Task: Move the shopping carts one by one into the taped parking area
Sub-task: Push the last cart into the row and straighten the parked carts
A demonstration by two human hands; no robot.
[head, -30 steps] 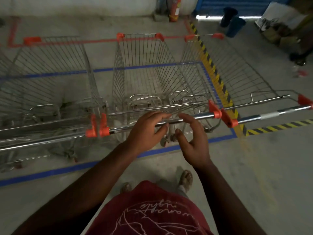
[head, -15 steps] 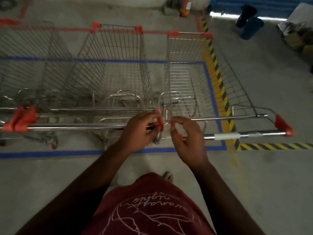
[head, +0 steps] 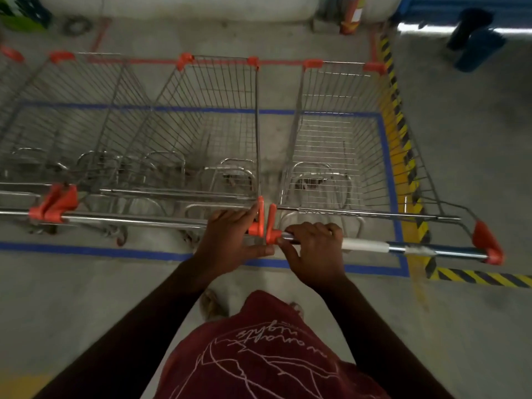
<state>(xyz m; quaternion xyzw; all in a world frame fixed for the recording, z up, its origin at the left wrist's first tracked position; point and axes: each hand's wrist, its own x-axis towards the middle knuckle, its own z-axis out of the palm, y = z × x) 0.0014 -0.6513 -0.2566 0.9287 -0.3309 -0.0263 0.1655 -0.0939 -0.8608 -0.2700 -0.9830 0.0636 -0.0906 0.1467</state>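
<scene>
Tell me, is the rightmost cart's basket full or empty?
Empty: through the rightmost cart basket's wire mesh only bare concrete floor and blue tape show.

A dim concrete floor (head: 475,168) carries yellow-and-black hazard striping (head: 403,133) and a thin red line (head: 138,61). A pale wall (head: 187,7) runs along the far edge, with a red fire extinguisher (head: 352,14) standing at its foot, near dark blue bins (head: 475,47).

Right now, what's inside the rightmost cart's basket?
Nothing visible in the rightmost cart: through its wire mesh only concrete floor and blue tape show. The folded child seat at the handle end hides a small patch.
</scene>
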